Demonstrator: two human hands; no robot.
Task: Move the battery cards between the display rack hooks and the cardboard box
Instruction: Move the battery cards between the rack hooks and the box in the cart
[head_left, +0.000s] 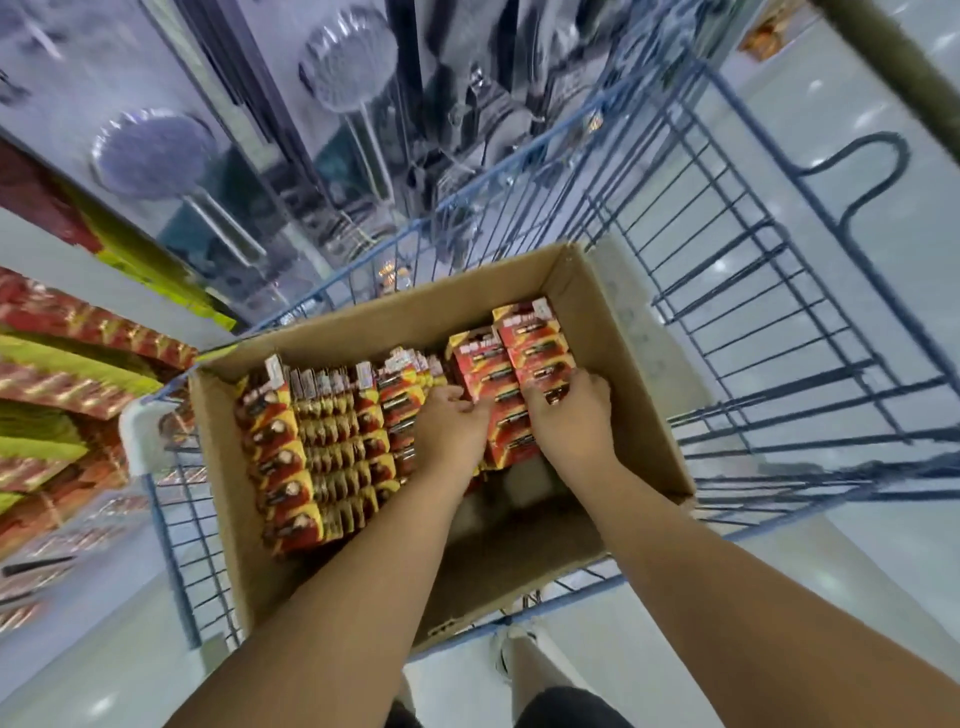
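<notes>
An open cardboard box (223, 467) sits in a blue wire cart and holds several rows of red and yellow battery cards (311, 457), packed upright on its left side. A red stack of battery cards (511, 358) lies toward the box's far right. Both hands reach into the box onto this stack. My left hand (449, 426) has its fingers curled at the stack's left edge. Curled over the stack's right side is my right hand (569, 415), fingertips on the cards. The near right part of the box floor is bare.
The blue wire cart (753, 291) surrounds the box, its right section holding nothing. On the left hangs a display rack (57, 374) full of red and yellow-green cards. Packaged shower heads (156, 150) hang beyond the cart. My feet stand on the pale floor below.
</notes>
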